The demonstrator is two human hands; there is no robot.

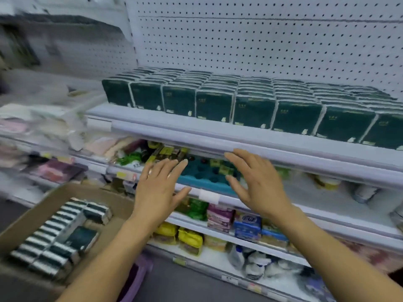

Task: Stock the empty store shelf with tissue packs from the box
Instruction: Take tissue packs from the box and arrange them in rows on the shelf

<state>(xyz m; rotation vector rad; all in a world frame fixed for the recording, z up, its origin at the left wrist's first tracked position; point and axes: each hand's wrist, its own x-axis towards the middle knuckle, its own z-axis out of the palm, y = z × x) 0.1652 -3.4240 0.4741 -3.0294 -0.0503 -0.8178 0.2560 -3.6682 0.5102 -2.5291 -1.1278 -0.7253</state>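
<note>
Dark green tissue packs [250,105] stand in several rows on the white top shelf [218,136], filling it from left to right. At the lower left a cardboard box [39,205] holds more of the same tissue packs [54,234], stacked on edge, with one lying flat. My left hand [159,188] and my right hand [259,184] hover in front of the shelf below the stocked one, both empty, palms down with the fingers spread and straight. Neither hand touches a pack.
A white pegboard [261,40] backs the shelving. Lower shelves hold a blue tray [205,173], green, yellow and blue packaged goods [246,223] and bottles. Pale bagged items [43,118] fill the shelves at left. A purple stool [139,273] stands beside the box on the grey floor.
</note>
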